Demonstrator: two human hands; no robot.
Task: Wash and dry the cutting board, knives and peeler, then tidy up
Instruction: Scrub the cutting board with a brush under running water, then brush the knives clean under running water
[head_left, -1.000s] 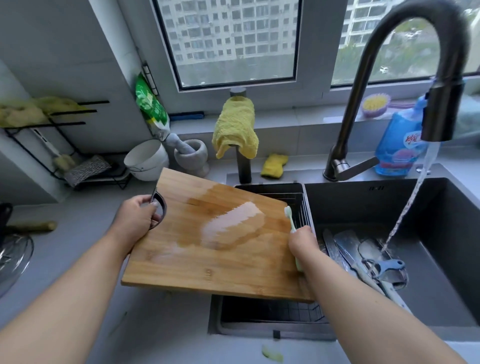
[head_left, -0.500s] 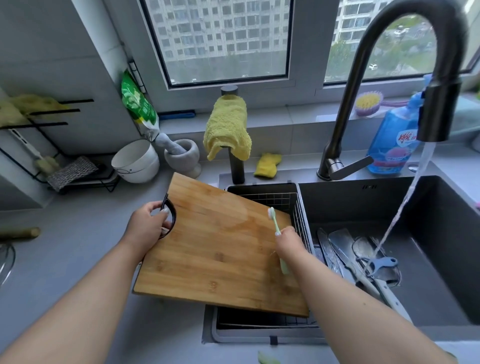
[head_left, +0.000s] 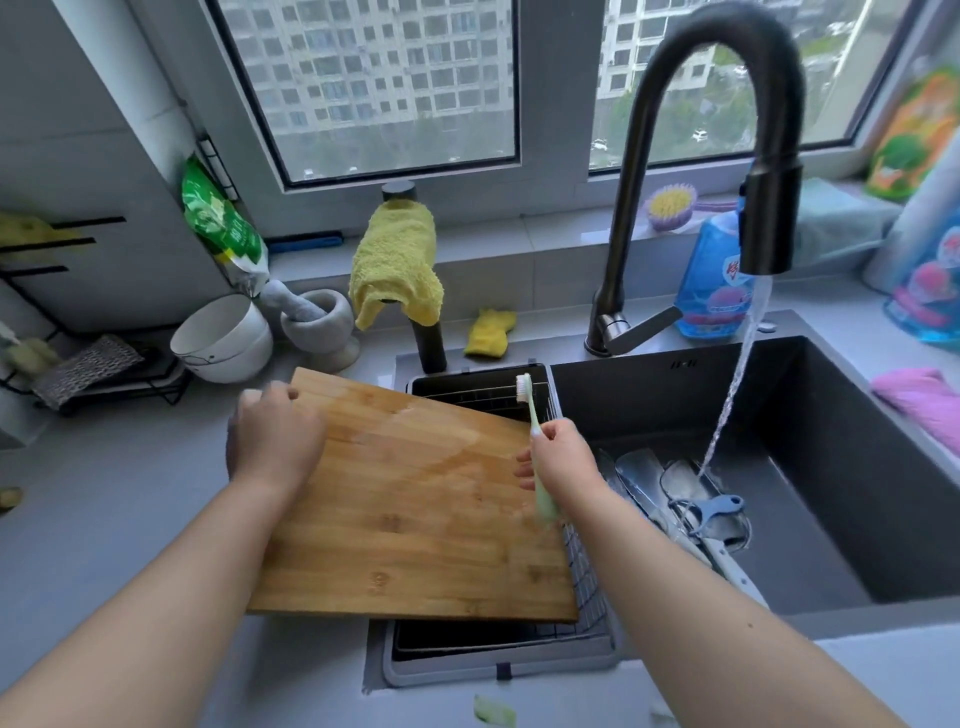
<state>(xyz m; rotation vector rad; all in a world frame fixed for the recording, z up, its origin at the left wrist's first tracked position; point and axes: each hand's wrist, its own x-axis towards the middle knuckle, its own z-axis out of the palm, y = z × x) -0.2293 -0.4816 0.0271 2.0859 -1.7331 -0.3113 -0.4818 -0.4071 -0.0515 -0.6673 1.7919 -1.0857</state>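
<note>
A wet bamboo cutting board (head_left: 415, 519) lies tilted over the wire drain basket (head_left: 587, 597) at the sink's left side. My left hand (head_left: 272, 441) grips the board's far left corner. My right hand (head_left: 563, 460) holds a pale green toothbrush (head_left: 530, 410) upright at the board's right edge, bristles up. In the dark sink basin (head_left: 810, 441) lie knives (head_left: 654, 493) and a blue peeler (head_left: 709, 512). Water runs from the black faucet (head_left: 769, 228) onto them.
White bowls (head_left: 221, 338) and a stone mortar (head_left: 317, 325) stand behind the board. A yellow cloth (head_left: 395, 265) hangs on a black post, a yellow sponge (head_left: 491, 332) lies behind the basket. Blue soap bottle (head_left: 709, 280) by the faucet, pink cloth (head_left: 919, 397) at right.
My left hand has shifted over the board's handle corner and the board has turned and swung a little towards the sink. My right hand has lifted the toothbrush more upright.
</note>
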